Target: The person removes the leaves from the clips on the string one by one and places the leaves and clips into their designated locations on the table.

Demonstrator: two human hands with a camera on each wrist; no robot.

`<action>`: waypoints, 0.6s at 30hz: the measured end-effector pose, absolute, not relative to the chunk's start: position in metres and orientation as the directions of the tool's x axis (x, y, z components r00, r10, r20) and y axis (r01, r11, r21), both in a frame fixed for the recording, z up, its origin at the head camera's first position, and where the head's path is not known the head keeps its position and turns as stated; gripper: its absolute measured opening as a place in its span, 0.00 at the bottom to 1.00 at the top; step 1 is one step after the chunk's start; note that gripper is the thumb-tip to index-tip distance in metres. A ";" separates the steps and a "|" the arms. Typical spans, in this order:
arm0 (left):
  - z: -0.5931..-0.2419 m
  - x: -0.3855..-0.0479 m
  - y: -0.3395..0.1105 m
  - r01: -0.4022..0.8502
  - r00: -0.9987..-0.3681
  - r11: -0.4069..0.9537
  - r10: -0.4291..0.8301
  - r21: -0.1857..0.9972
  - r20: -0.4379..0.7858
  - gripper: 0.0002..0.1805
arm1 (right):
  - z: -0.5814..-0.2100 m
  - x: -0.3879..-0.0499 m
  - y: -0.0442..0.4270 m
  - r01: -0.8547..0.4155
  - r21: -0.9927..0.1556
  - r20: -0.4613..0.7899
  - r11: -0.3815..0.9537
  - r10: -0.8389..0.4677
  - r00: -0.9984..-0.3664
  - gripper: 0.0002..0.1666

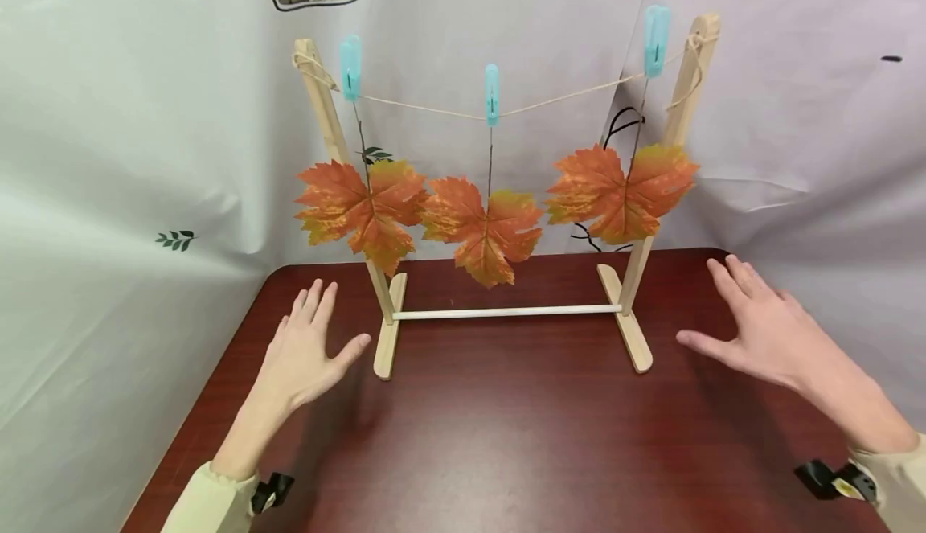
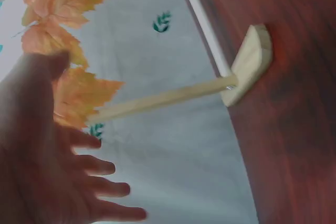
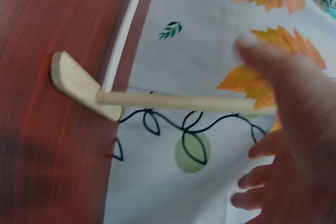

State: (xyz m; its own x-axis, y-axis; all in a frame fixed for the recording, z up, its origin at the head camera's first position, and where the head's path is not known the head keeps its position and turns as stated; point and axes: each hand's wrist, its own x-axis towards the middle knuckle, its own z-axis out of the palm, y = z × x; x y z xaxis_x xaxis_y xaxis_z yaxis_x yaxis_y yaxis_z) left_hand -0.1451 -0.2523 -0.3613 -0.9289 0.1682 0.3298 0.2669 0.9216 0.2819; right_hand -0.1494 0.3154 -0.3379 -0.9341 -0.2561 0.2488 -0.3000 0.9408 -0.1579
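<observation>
A small wooden rack (image 1: 629, 276) stands on the table, with a string (image 1: 427, 107) tied between its two posts. Three orange maple leaves hang from it by their stems: a left leaf (image 1: 365, 207), a middle leaf (image 1: 486, 231) and a right leaf (image 1: 624, 191). Blue clothespins (image 1: 492, 95) grip the stems at the string. Left of the rack my left hand (image 1: 304, 356) is held over the table, fingers straight and thumb spread, touching nothing. Beyond the right post, my right hand (image 1: 767, 324) is likewise spread and holds nothing. Both wrist views show the hands apart from the rack.
A white rod (image 1: 506, 312) joins the rack's feet low above the dark red table (image 1: 506, 436). Pale cloth (image 1: 130, 115) with printed plants hangs behind and beside the table. Each wrist wears a small black device (image 1: 272, 493).
</observation>
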 end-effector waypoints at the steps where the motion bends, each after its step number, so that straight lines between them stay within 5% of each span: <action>1: -0.359 -0.144 -0.251 0.288 -0.905 0.913 0.162 0.287 0.394 0.45 | -0.335 -0.150 0.314 -0.311 -0.147 0.281 0.939 -0.262 -0.923 0.59; 5: -0.348 -0.146 -0.245 0.409 -0.742 0.851 0.101 0.329 0.663 0.26 | -0.325 -0.151 0.305 -0.403 -0.129 0.465 0.906 -0.304 -0.831 0.34; 9: -0.329 -0.154 -0.238 0.525 -0.622 0.738 -0.008 0.424 0.783 0.15 | -0.312 -0.154 0.294 -0.560 -0.148 0.639 0.815 -0.353 -0.683 0.19; 12: -0.310 -0.160 -0.230 0.570 -0.610 0.647 -0.081 0.507 0.788 0.13 | -0.301 -0.157 0.282 -0.621 -0.203 0.674 0.757 -0.352 -0.650 0.16; 18: -0.277 -0.170 -0.217 0.590 -0.669 0.469 -0.173 0.658 0.723 0.10 | -0.282 -0.163 0.256 -0.667 -0.358 0.639 0.653 -0.349 -0.685 0.19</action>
